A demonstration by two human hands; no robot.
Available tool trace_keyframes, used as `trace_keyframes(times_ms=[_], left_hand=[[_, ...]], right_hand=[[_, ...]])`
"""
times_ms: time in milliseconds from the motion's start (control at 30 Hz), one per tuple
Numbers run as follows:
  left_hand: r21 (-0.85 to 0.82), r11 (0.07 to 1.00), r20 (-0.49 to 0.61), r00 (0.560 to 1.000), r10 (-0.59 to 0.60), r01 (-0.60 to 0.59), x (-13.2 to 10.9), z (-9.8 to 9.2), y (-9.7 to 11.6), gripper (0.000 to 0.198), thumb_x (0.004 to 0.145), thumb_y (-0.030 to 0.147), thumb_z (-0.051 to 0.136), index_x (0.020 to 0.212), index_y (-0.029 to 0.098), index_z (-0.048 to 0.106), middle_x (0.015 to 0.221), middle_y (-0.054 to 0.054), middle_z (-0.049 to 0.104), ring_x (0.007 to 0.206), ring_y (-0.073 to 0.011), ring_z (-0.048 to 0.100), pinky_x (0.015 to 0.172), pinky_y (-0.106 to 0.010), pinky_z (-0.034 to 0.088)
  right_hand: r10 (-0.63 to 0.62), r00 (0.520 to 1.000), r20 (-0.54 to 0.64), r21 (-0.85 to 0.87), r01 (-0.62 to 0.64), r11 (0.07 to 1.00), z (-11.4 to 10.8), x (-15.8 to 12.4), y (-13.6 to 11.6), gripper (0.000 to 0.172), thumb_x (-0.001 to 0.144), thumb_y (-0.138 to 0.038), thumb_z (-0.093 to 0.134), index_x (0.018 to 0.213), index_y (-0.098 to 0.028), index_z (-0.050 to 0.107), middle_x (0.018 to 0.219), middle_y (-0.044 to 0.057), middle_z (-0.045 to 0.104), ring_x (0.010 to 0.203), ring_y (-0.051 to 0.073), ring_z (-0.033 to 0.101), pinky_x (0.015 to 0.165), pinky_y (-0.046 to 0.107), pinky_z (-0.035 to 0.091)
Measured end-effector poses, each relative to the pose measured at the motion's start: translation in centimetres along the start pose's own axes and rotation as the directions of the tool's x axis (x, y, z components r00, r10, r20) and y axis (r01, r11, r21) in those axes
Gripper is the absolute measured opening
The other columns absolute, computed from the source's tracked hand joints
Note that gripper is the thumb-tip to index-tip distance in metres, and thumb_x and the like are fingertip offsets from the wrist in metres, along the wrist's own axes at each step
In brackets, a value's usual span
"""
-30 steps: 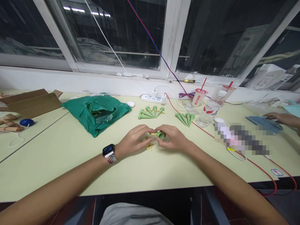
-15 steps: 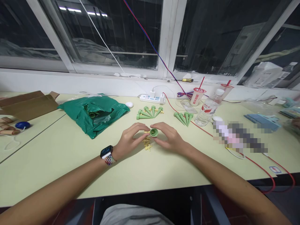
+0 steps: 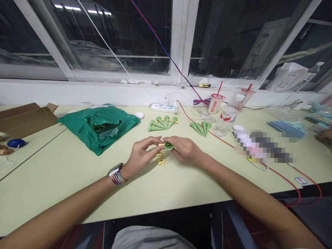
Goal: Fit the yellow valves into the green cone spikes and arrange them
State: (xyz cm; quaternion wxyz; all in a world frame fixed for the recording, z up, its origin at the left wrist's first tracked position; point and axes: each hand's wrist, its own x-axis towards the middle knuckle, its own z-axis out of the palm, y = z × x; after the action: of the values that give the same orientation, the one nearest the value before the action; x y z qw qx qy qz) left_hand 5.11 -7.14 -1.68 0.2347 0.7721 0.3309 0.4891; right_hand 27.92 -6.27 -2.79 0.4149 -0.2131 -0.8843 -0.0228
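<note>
My right hand (image 3: 187, 150) grips a green cone (image 3: 169, 146), its open round end facing me. On the cone's left side, my left hand (image 3: 142, 154) pinches a small yellow piece (image 3: 161, 144) against it. Several loose yellow pieces (image 3: 160, 159) lie on the table just below the hands. Behind them, several green cones (image 3: 166, 121) are fanned out with yellow pieces at some of their tops. Another group of green cones (image 3: 204, 128) lies to the right, with no yellow visible on them.
A torn green bag (image 3: 103, 131) and a cardboard box (image 3: 28, 119) stand at the left. A power strip (image 3: 166, 108) is at the back. At the right are a water bottle (image 3: 226, 119), a lidded cup (image 3: 215, 103), a red cable (image 3: 280, 176) and a blue brush (image 3: 286, 129).
The fingers of my right hand have closed further around the cone, and the cone has tilted slightly. The whole view has shifted a little to the right.
</note>
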Motion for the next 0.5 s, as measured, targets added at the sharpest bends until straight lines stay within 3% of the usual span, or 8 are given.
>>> trace_keyframes(times_ms=[67, 167, 233, 333, 400, 500], left_hand=[[0.017, 1.0, -0.004, 1.0, 0.009, -0.009, 0.0, 0.1, 0.0, 0.02, 0.095, 0.04, 0.075, 0.097, 0.02, 0.074, 0.101, -0.008, 0.081, 0.109, -0.028, 0.077, 0.091, -0.04, 0.065], [0.126, 0.982, 0.014, 0.99, 0.142, -0.143, 0.2, -0.3, 0.0, 0.013, 0.096, 0.034, 0.074, 0.098, 0.022, 0.074, 0.102, -0.006, 0.081, 0.116, -0.0284, 0.074, 0.098, -0.042, 0.063], [0.185, 0.948, 0.058, 0.966, 0.251, -0.257, 0.4, -0.8, 0.0, 0.007, 0.097, 0.029, 0.072, 0.1, 0.022, 0.074, 0.1, -0.004, 0.081, 0.121, -0.0281, 0.072, 0.103, -0.044, 0.061], [0.195, 0.907, 0.131, 0.926, 0.354, -0.374, 0.7, -1.4, -0.1, 0.005, 0.098, 0.023, 0.071, 0.101, 0.024, 0.074, 0.095, -0.001, 0.08, 0.112, -0.0246, 0.075, 0.11, -0.047, 0.058], [0.174, 0.925, 0.118, 0.94, 0.321, -0.338, 0.9, -1.3, -0.1, 0.003, 0.096, 0.024, 0.073, 0.098, 0.023, 0.075, 0.095, -0.002, 0.08, 0.109, -0.0242, 0.076, 0.111, -0.048, 0.057], [0.067, 0.995, 0.025, 0.997, 0.077, -0.078, 0.9, -0.5, -0.1, 0.015, 0.094, 0.035, 0.077, 0.092, 0.02, 0.074, 0.095, -0.006, 0.081, 0.103, -0.0261, 0.077, 0.095, -0.042, 0.064]], right_hand=[[0.025, 1.0, -0.004, 0.041, -0.025, 0.999, -0.1, 0.0, 0.0, 0.047, 0.1, -0.009, 0.046, 0.145, -0.023, 0.049, 0.127, 0.011, 0.073, 0.116, 0.022, 0.071, 0.092, 0.038, 0.063], [0.111, 0.993, -0.039, 0.176, -0.103, 0.979, -0.1, 0.2, -0.2, 0.044, 0.101, -0.013, 0.052, 0.144, -0.023, 0.051, 0.129, 0.011, 0.071, 0.112, 0.02, 0.071, 0.095, 0.037, 0.062], [0.175, 0.984, -0.038, 0.261, -0.16, 0.952, -0.1, 0.4, -0.5, 0.041, 0.102, -0.018, 0.056, 0.142, -0.022, 0.054, 0.124, 0.009, 0.072, 0.104, 0.018, 0.072, 0.093, 0.035, 0.063], [0.23, 0.973, 0.005, 0.327, -0.219, 0.919, -0.2, 0.8, -0.6, 0.037, 0.102, -0.022, 0.059, 0.139, -0.023, 0.056, 0.114, 0.005, 0.073, 0.092, 0.015, 0.072, 0.087, 0.032, 0.064], [0.214, 0.977, 0.018, 0.297, -0.209, 0.932, -0.5, 0.9, -0.4, 0.037, 0.102, -0.022, 0.058, 0.139, -0.023, 0.056, 0.117, 0.006, 0.072, 0.095, 0.016, 0.072, 0.088, 0.033, 0.063], [0.124, 0.991, 0.047, 0.145, -0.13, 0.981, -0.8, 0.8, 0.2, 0.039, 0.1, -0.014, 0.052, 0.138, -0.022, 0.054, 0.127, 0.011, 0.071, 0.108, 0.021, 0.071, 0.091, 0.037, 0.061]])
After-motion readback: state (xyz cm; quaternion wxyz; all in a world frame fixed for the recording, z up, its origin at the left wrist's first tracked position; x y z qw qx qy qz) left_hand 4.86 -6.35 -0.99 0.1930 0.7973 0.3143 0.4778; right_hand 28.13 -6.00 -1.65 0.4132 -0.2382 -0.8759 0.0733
